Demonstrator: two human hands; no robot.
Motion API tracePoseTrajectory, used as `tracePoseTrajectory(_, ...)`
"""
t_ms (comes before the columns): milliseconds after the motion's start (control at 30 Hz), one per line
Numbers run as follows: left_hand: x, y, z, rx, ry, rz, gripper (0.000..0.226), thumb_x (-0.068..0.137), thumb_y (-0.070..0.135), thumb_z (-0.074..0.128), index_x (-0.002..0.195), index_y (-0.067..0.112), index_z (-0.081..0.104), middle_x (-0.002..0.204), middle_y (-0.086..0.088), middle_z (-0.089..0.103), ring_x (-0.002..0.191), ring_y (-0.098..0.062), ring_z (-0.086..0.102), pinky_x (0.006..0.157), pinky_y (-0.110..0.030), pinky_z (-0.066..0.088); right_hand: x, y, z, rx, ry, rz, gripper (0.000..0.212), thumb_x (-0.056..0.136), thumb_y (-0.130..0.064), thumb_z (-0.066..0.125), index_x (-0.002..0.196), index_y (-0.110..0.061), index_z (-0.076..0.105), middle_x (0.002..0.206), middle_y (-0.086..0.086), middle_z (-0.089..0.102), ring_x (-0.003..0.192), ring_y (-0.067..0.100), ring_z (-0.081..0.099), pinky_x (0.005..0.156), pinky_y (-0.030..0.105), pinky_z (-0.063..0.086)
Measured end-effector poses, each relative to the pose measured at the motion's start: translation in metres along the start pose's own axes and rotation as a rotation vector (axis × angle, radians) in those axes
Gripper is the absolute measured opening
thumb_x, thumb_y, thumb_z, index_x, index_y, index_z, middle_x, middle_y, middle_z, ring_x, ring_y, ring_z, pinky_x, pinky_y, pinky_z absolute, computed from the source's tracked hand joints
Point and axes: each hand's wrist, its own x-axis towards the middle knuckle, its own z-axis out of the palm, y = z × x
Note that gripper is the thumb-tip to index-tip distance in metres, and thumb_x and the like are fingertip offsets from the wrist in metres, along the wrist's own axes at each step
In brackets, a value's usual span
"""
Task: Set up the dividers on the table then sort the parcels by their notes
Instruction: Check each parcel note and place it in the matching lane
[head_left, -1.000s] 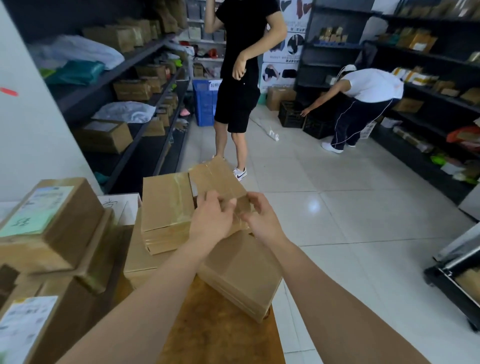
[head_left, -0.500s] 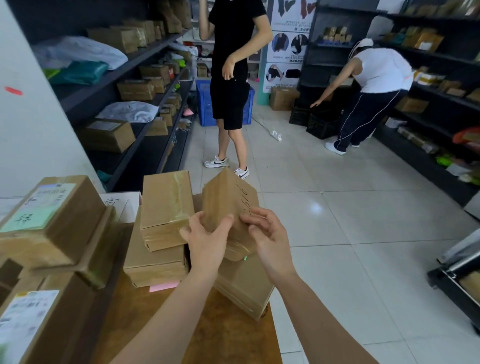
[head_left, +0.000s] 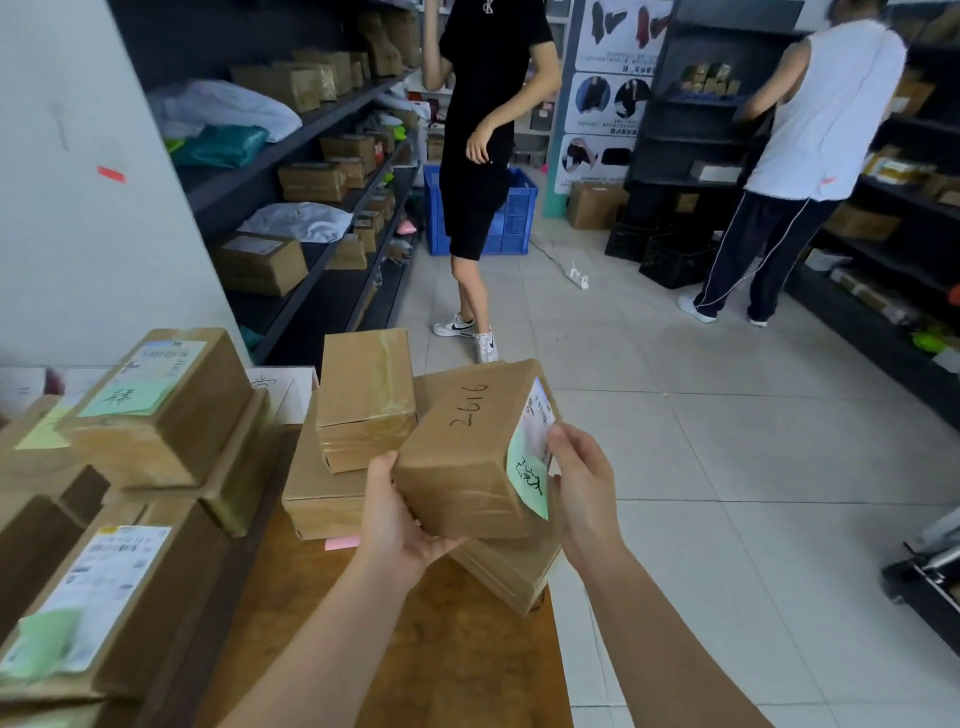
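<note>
The parcel (head_left: 470, 457) is clamped between left hand (head_left: 397, 525) & right hand (head_left: 584, 483); green note (head_left: 527, 475) faces the right hand, long axis pointing away.

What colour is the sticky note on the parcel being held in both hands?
Light green, with dark handwriting; the note sits on the parcel end, seen in the head view.
</note>
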Motion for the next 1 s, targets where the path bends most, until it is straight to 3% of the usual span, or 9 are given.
tracePoseTrajectory(100, -0.004, -0.005, -0.010, -0.098, -0.101, -0.042, 0.057, 0.082, 0.057, 0.050, 0.127, 0.024, 0.058, 0.125, -0.014, 0.064, 0.114, -0.041, 0.059, 0.093, -0.065, 0.045, -0.007, 0.000, 0.001, 0.097, -0.011, 0.051, 0.035, 0.090, -0.021, 0.068, 0.122, -0.020, 0.053, 0.113, -0.001, 0.068, 0.102, 0.021, 0.069, 0.090, 0.047, 0.056)
tracePoseTrajectory(267, -0.024, -0.008, -0.012, -0.017, -0.106, -0.023, 0.047, 0.092, 0.044, 0.044, 0.130, 0.019, 0.056, 0.120, -0.015, 0.067, 0.112, -0.039, 0.061, 0.097, -0.061, 0.045, -0.023, -0.004, 0.002, 0.280, -0.146, 0.193, 0.037, 0.090, -0.031, 0.065, 0.123, -0.017, 0.057, 0.109, 0.008, 0.073, 0.095, 0.025, 0.072, 0.076, 0.039, 0.058)
tracePoseTrajectory(367, -0.036, -0.009, -0.011, 0.193, 0.074, 0.200, 0.031, 0.103, 0.027, 0.038, 0.127, 0.025, 0.056, 0.127, -0.007, 0.062, 0.115, -0.028, 0.059, 0.093, -0.048, 0.052, -0.035, -0.009, 0.006, 0.227, -0.160, 0.131, 0.028, 0.093, -0.030, 0.062, 0.119, -0.020, 0.060, 0.104, 0.005, 0.075, 0.078, 0.017, 0.073, 0.059, 0.029, 0.057)
tracePoseTrajectory(433, -0.049, -0.009, -0.010, 0.420, 0.140, 0.366, 0.031, 0.103, 0.039, 0.038, 0.130, 0.038, 0.053, 0.136, 0.002, 0.055, 0.123, -0.021, 0.053, 0.103, -0.044, 0.045, -0.044, -0.011, 0.010, 0.205, -0.181, 0.094, 0.029, 0.095, -0.029, 0.061, 0.123, -0.021, 0.058, 0.105, 0.003, 0.074, 0.075, 0.014, 0.073, 0.056, 0.027, 0.057)
tracePoseTrajectory(533, -0.071, -0.009, -0.013, 0.680, 0.130, 0.524, 0.089, 0.072, 0.088, 0.038, 0.144, 0.035, 0.042, 0.139, 0.007, 0.047, 0.129, -0.017, 0.045, 0.110, -0.041, 0.035, -0.057, -0.013, 0.018, 0.151, -0.198, 0.046, 0.028, 0.097, -0.036, 0.055, 0.124, -0.027, 0.055, 0.114, 0.001, 0.070, 0.081, 0.013, 0.074, 0.055, 0.024, 0.056)
tracePoseTrajectory(600, -0.082, -0.008, -0.019, 0.739, 0.051, 0.556, 0.112, 0.052, 0.099, 0.042, 0.146, 0.038, 0.035, 0.141, 0.009, 0.044, 0.131, -0.015, 0.044, 0.112, -0.044, 0.036, -0.067, -0.014, 0.023, 0.147, -0.295, 0.035, 0.028, 0.097, -0.044, 0.049, 0.119, -0.030, 0.058, 0.116, 0.000, 0.069, 0.088, 0.016, 0.073, 0.059, 0.027, 0.057)
tracePoseTrajectory(700, -0.090, -0.003, -0.037, 0.587, -0.038, 0.508, 0.102, 0.053, 0.086, 0.064, 0.140, 0.037, 0.043, 0.133, 0.007, 0.059, 0.120, -0.016, 0.058, 0.105, -0.044, 0.045, -0.082, -0.016, 0.028, 0.104, -0.541, -0.001, 0.052, 0.083, -0.042, 0.063, 0.130, -0.024, 0.052, 0.112, -0.005, 0.072, 0.095, 0.015, 0.072, 0.073, 0.034, 0.060)
tracePoseTrajectory(833, -0.104, 0.012, -0.061, 0.461, -0.057, 0.466, 0.092, 0.061, 0.072, 0.072, 0.138, 0.027, 0.049, 0.121, -0.001, 0.069, 0.108, -0.025, 0.067, 0.096, -0.048, 0.051, -0.096, -0.006, 0.037, -0.178, -0.772, -0.114, 0.098, 0.071, -0.013, 0.085, 0.146, -0.042, 0.029, 0.127, -0.017, 0.062, 0.114, 0.007, 0.062, 0.095, 0.040, 0.054)
tracePoseTrajectory(1000, -0.127, 0.032, -0.096, 0.392, 0.045, 0.471, 0.071, 0.069, 0.069, 0.068, 0.125, 0.026, 0.062, 0.119, -0.001, 0.070, 0.105, -0.022, 0.068, 0.098, -0.046, 0.049, -0.113, 0.001, 0.069, -0.064, -0.740, -0.110, 0.065, 0.088, -0.009, 0.068, 0.141, -0.037, 0.042, 0.131, -0.012, 0.060, 0.113, 0.001, 0.061, 0.090, 0.030, 0.056)
